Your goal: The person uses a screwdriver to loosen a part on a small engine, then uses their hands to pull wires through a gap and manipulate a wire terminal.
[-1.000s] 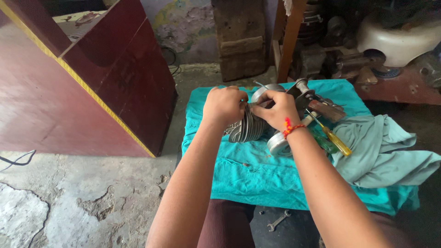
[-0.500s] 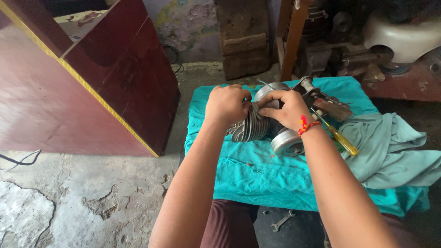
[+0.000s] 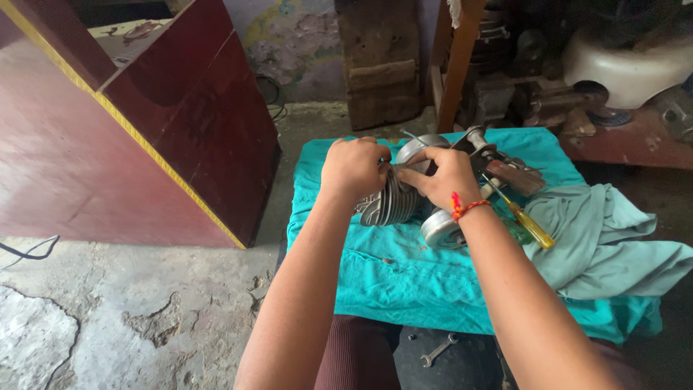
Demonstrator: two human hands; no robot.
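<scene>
Head view: both hands, left hand (image 3: 354, 167) and right hand (image 3: 449, 177), have fingers closed around the ribbed metal cylinder (image 3: 390, 204) on the teal cloth (image 3: 404, 282). It looks heavy; a loose grip could drop it.

Soft, even daylight with faint shadows, a dim background at top right, and generally sharp focus.

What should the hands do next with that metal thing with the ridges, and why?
Probably keep a firm grip and work the finned metal cylinder gently, rather than letting go. Both the left hand and the right hand are clasped on it above the teal cloth, and a round metal part and a yellow-handled screwdriver lie close by, so a slip could knock them.
</scene>
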